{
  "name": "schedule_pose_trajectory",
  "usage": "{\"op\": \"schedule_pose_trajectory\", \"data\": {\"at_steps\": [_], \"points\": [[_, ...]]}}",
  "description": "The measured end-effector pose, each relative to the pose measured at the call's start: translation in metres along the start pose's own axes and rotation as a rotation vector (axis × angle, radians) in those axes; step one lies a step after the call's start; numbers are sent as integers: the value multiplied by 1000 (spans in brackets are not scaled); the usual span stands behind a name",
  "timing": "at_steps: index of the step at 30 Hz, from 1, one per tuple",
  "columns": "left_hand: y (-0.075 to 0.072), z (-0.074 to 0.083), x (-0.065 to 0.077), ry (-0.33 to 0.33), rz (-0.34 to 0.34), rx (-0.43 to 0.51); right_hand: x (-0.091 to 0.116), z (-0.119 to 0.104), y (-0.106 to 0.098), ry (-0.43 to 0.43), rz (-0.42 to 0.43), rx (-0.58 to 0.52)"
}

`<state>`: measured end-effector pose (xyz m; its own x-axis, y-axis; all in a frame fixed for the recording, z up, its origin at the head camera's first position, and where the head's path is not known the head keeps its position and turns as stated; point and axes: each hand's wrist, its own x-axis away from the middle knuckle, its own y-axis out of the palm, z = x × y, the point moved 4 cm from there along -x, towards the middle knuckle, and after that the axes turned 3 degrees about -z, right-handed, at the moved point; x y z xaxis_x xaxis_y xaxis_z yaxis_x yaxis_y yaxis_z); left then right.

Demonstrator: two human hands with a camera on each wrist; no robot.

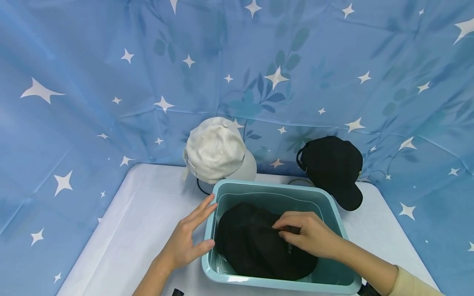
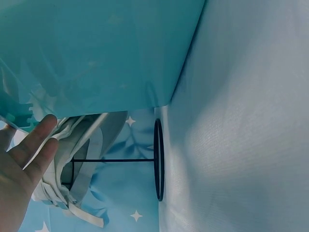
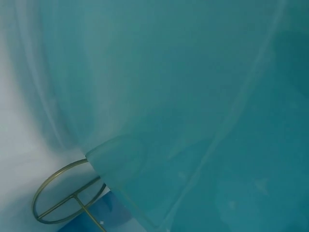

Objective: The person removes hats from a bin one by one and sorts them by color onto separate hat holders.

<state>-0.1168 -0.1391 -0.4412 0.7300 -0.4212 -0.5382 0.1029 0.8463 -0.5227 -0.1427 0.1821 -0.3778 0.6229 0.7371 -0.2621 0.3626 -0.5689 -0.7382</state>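
A black cap [image 1: 259, 246] with small light lettering lies inside a light blue plastic basin [image 1: 274, 279]. My right hand [image 1: 311, 236] reaches over the basin's right side and pinches the cap's fabric between thumb and fingers. My left hand [image 1: 189, 236] is beside the basin's left wall, fingers spread and extended, their tips at the rim. In the left wrist view, that hand's fingers [image 2: 34, 150] show near the basin's corner. The right hand is out of sight in the right wrist view, where the basin wall [image 3: 159, 87] fills most of the picture.
Behind the basin, a white cap [image 1: 216, 150] hangs on a black wire stand [image 2: 159, 159]. Another black cap [image 1: 331, 164] is at the back right, near a gold-coloured wire stand [image 3: 53, 179]. A white-covered table [image 1: 148, 205] meets a blue star-patterned curtain [image 1: 111, 61].
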Motion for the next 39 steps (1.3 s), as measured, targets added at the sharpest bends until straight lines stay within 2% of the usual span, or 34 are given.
{"op": "schedule_pose_trajectory", "data": {"at_steps": [9, 26, 39], "points": [[0, -1, 0, 15, 3, 7, 4, -7, -10, 23, 29, 16], [0, -1, -1, 27, 8, 18, 4, -24, -36, -120, 102, 47], [0, -1, 0, 18, 6, 15, 3, -35, -50, -128, 157, 106]]}}
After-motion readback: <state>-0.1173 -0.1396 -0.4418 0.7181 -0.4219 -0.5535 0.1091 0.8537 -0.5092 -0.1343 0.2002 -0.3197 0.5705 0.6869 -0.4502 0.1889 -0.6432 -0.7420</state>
